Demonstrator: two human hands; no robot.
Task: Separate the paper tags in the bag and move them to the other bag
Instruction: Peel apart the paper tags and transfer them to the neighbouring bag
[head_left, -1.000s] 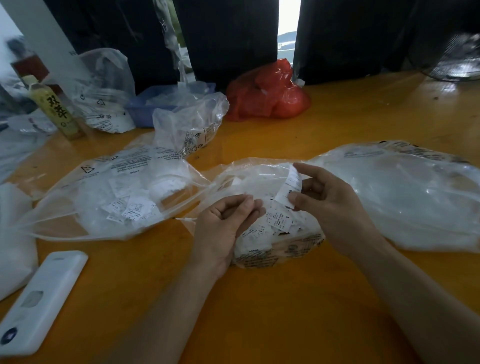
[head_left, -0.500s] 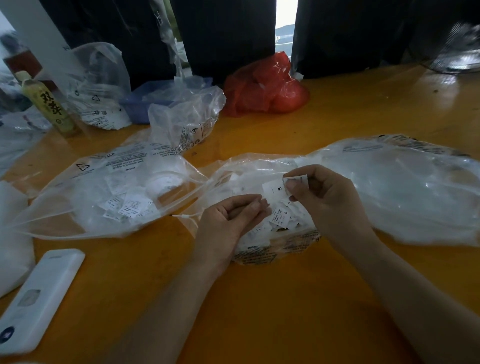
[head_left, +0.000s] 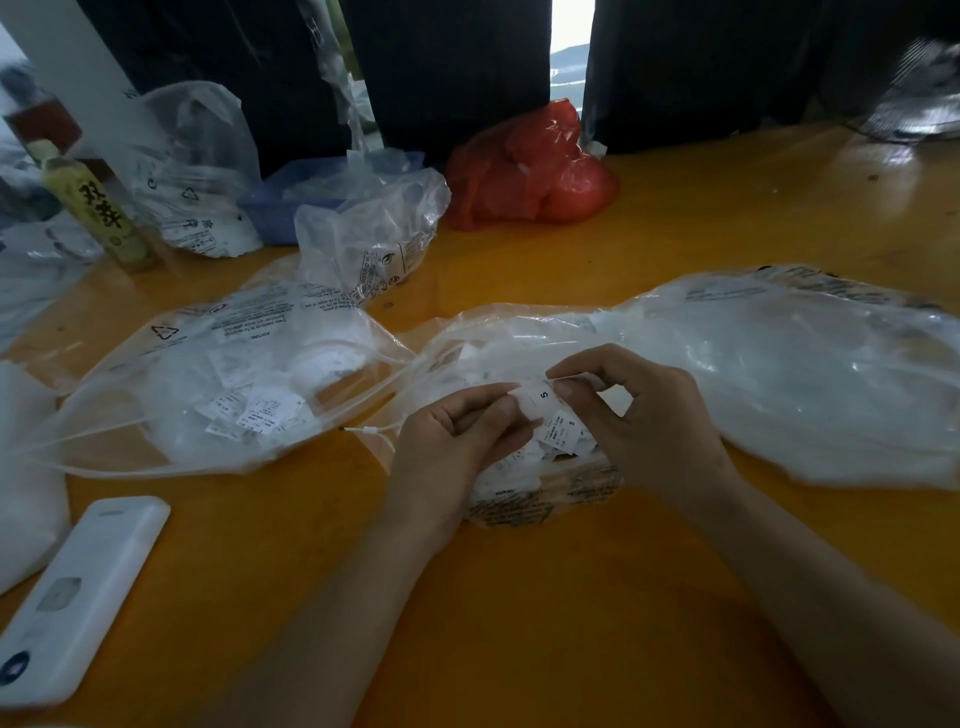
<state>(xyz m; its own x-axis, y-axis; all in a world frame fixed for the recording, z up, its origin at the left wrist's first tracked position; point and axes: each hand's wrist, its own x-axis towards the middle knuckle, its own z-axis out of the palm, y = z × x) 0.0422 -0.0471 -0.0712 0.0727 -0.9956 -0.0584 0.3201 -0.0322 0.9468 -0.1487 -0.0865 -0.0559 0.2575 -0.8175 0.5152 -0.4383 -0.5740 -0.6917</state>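
Surface: an orange table (head_left: 519, 623), glossy, with a pale glare toward the far right corner. Behind it hang dark panels, split by a narrow bright gap at the top centre.

Item, centre: a clear printed bag (head_left: 524, 499) lying open on the table and holding a heap of small white paper tags (head_left: 563, 441). Over it, the left hand (head_left: 457, 441) and the right hand (head_left: 654, 421) meet on one tag (head_left: 540, 400) marked "S". Right thumb and forefinger pinch its right edge; the other right fingers are loosely curled. Left fingers are curled in and grip its left side.

Item, left: a second clear bag (head_left: 223, 384) with a warning triangle printed on it, lying flat with loose tags inside, just beside the centre bag.

Item, right: a large clear bag (head_left: 810, 384) of white contents, touching the centre bag.

Item, far side: a small crumpled clear bag (head_left: 374, 234), a blue tray (head_left: 270, 208) behind it, a red plastic bag (head_left: 530, 166), another clear bag (head_left: 197, 171) and a yellow-labelled bottle (head_left: 98, 208) at the far left.

Item, near left: a white oblong device (head_left: 78, 592) lying flat, beside a white bundle (head_left: 26, 488) at the edge.
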